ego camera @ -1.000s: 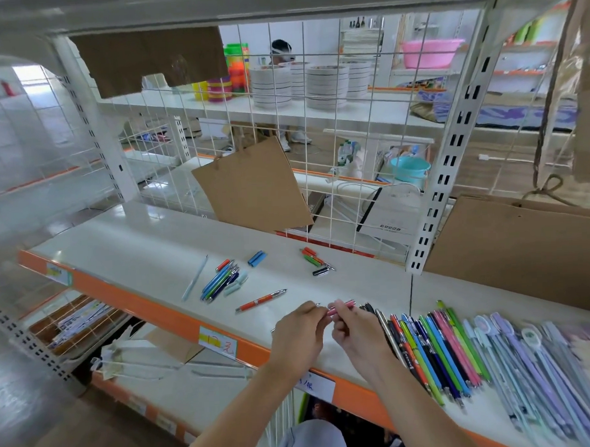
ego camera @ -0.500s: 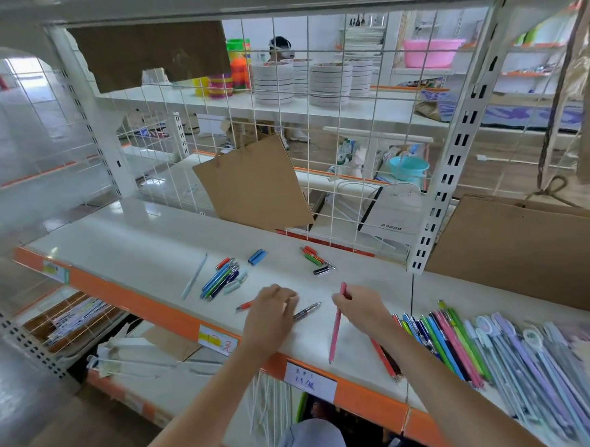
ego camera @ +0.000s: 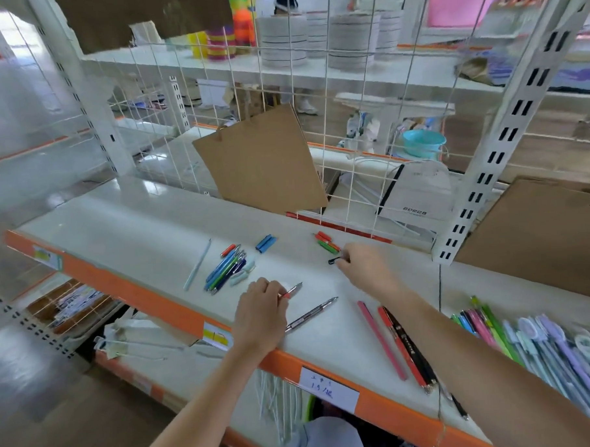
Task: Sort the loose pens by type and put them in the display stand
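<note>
Pens (ego camera: 225, 269) lie loose on white shelf (ego camera: 135, 237), wire grid (ego camera: 350, 119) at twelve o'clock; left hand (ego camera: 261, 314) pinches red pen (ego camera: 291, 291), right hand (ego camera: 364, 266) pinches black cap (ego camera: 334, 260).

**Background items, shelf bay**

Brown cardboard sheet (ego camera: 260, 164) leans on white wire grid (ego camera: 320, 127). Behind grid: stacked grey bowls (ego camera: 282, 41), pink basin (ego camera: 460, 8), teal bowl (ego camera: 423, 142). Handwritten price label (ego camera: 329, 385) on orange shelf edge (ego camera: 127, 291).

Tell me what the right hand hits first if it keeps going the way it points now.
The right hand reaches toward the back of the shelf, its fingers at a small black pen piece. Straight on, it would probably meet the red and green pens just beyond, then the wire grid, though depth is hard to judge.
</note>
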{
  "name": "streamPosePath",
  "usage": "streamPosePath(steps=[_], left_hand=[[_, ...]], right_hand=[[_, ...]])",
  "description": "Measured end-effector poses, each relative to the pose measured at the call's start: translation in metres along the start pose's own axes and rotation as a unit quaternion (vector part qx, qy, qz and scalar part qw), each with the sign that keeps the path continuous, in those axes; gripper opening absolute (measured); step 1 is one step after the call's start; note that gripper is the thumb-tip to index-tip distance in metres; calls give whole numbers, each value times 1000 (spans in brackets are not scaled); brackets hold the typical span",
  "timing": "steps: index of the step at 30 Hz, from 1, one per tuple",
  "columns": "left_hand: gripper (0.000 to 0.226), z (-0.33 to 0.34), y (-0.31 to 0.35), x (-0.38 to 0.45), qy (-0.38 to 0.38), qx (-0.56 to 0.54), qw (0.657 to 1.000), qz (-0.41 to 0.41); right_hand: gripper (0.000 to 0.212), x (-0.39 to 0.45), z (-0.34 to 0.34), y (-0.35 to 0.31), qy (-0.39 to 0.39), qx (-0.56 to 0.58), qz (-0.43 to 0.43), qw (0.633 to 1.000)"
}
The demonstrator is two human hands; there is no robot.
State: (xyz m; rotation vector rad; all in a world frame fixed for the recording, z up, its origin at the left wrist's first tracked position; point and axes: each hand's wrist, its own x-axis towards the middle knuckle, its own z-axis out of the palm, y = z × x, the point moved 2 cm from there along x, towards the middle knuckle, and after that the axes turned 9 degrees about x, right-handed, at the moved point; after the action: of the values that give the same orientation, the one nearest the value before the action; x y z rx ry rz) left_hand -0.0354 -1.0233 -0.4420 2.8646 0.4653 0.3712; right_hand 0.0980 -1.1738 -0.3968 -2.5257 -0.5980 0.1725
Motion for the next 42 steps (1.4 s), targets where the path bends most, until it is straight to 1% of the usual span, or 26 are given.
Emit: streamPosePath(steps=[4,7,8,11,14,17,22,24,27,29,32,34,36,39,41,42], left_hand=[[22,0,-1,0,5,-6,1000,-8],[22,3,-3,0,7,-7,1000,-6],[23,3,-3,0,8,-7,1000,-5],[23,3,-3,0,9,-7,1000,-3],[23,3,-3,0,12,-7,1000,-3],[23,3,-2,0,15,-6,1000,-3],[21,4,-1,-1,16,-11,1000,-7],[20,4,-1,-1,17,-13,1000,-10],[20,4,-2,-1,19,-13,1000,-10],[19,4,-2,-2,22,-15,1000,-9],[18,3,-2,-2,27,-19,999,-13],[17,1,-2,-1,26,-24,999,-21],[15,-2,0,-1,29,-21,999,-30],[14,-7,1,-2,36,-23,998,-38],[13,-8,3,-3,36,-8,999,-5],[12,-9,4,-3,35,-4,999,14]], right_hand=[[21,47,15,3,50,23,34,998],[24,69,18,0,73,21,37,996],[26,75,19,-1,65,22,37,997],[33,82,22,-7,0,40,54,998],[35,72,27,-10,-34,71,35,996],[30,50,26,-13,-45,81,10,996],[26,20,26,-11,-119,121,24,985],[27,12,23,-11,-133,117,21,984],[32,4,19,-10,-125,116,24,985],[27,3,20,-9,-118,121,29,985],[17,2,23,-13,-118,79,24,990],[20,-1,21,-19,-117,35,16,992],[27,-5,18,-24,-106,21,19,994],[28,-22,12,-23,-83,28,19,996],[25,-46,9,-17,-64,58,8,996],[22,-62,8,-13,-55,106,10,993]])
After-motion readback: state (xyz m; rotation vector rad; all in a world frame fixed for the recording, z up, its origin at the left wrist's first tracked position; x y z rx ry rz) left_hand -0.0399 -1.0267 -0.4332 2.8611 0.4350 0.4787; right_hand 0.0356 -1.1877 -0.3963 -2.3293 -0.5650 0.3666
